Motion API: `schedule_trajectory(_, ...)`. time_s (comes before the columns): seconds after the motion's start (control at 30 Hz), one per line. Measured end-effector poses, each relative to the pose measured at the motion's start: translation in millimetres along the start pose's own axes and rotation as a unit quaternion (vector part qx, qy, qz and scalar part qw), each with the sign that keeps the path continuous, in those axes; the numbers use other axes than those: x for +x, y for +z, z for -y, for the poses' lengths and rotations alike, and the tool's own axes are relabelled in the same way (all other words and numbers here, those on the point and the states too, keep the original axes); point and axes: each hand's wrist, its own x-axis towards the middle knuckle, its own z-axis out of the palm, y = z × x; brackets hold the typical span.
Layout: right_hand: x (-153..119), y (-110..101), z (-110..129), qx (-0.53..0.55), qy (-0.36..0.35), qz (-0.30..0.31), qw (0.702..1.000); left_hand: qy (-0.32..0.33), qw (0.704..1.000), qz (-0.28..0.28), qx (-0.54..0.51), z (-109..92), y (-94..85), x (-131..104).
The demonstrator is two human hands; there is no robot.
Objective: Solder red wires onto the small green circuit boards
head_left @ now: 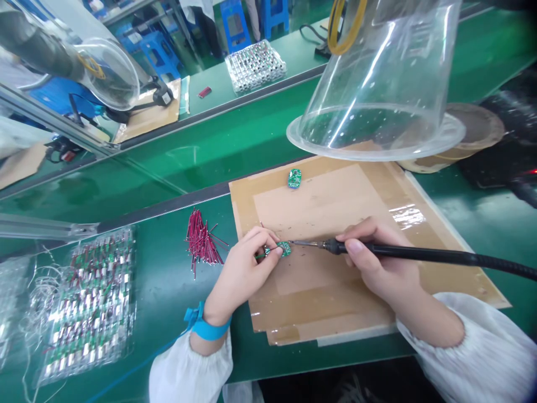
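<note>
My left hand (249,263) is closed, its fingertips pinching a small green circuit board (285,248) at its left side. A blue strap circles that wrist. In my right hand (373,257) is a black-handled soldering iron (403,253), its metal tip pointing left and reaching the board's right edge. Whether the tip touches the board I cannot tell. Both hands are over a brown cardboard sheet (327,215) covered partly with tape. Another green board (294,178) lies near the sheet's far edge. Left of the sheet is a loose pile of short dark red wires (202,240).
A clear plastic funnel hood (373,84) hangs above the sheet's far right. Behind it stands a round brownish container (474,131). A clear tray of many parts (90,302) lies at the left. Across the green divider (201,151) sits another filled tray (255,64).
</note>
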Motion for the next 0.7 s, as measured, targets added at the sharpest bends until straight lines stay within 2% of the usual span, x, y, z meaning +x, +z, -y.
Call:
schedule_trajectory(0.17,0.4,0.1,-0.5,0.003,0.005,0.007,1.000,-0.009,1.000,-0.017,0.007,2.5,3.0,0.6)
schedule_trajectory(0.7,-0.7,0.1,-2.3,0.008,-0.009,0.009,1.000,-0.005,1.000,-0.004,0.001,4.6,1.7,-0.2)
